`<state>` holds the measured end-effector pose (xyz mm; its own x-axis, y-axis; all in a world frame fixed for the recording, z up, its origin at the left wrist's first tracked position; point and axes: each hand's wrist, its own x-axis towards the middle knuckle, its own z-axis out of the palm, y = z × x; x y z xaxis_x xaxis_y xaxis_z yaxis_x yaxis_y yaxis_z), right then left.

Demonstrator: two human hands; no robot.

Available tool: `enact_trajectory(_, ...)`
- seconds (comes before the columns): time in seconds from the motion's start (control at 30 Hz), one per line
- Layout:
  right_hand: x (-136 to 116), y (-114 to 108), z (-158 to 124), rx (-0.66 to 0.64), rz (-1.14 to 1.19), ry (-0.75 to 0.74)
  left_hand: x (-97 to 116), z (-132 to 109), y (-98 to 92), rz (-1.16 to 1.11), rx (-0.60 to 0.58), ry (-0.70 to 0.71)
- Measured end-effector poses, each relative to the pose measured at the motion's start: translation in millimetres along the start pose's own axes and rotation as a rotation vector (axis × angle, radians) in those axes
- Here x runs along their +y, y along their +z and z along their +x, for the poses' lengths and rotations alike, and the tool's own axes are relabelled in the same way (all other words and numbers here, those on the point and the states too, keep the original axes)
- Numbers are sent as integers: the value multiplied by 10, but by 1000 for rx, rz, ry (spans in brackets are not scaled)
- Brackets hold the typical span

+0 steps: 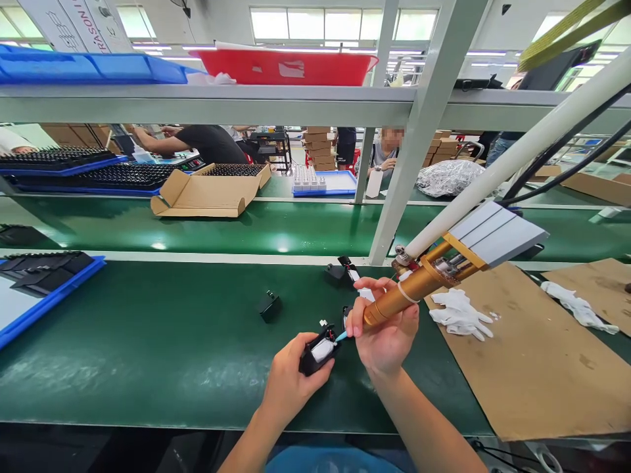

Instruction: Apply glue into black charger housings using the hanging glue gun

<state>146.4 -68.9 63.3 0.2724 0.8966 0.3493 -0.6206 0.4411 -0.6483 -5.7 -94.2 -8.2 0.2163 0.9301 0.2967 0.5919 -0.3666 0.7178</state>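
Observation:
My left hand [290, 381] is closed round a small black plastic housing [318, 353] with a white part inside it, held just above the green table [148, 341]. My right hand [387, 325] grips a gold-coloured pen-like tool [417, 286] that hangs from a white tube and black cables. The tool's blue tip touches the open top of the housing. Two more black housings lie on the table: one [269, 305] to the left, another [342, 270] farther back with a white and red part showing.
A brown cardboard sheet [532, 374] with white gloves [461, 314] lies to the right. A blue tray [34, 289] of black parts sits at the left edge. Beyond a metal frame post [409, 164] runs a green conveyor with an open carton [210, 190]. Other people work behind it.

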Motion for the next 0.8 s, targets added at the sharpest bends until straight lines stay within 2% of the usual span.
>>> enact_trajectory(0.4, 16, 110, -28, -1, 20, -3, -87, 29, 129, -80, -9, -76)
enact_trajectory(0.57, 52, 152, -48, -4, 0, 2, 3, 83, 193, -151, -11, -36)
enact_trajectory(0.8, 70, 168, -40, -33, 18, 4, 64, 111, 234, -200, 78, 65)
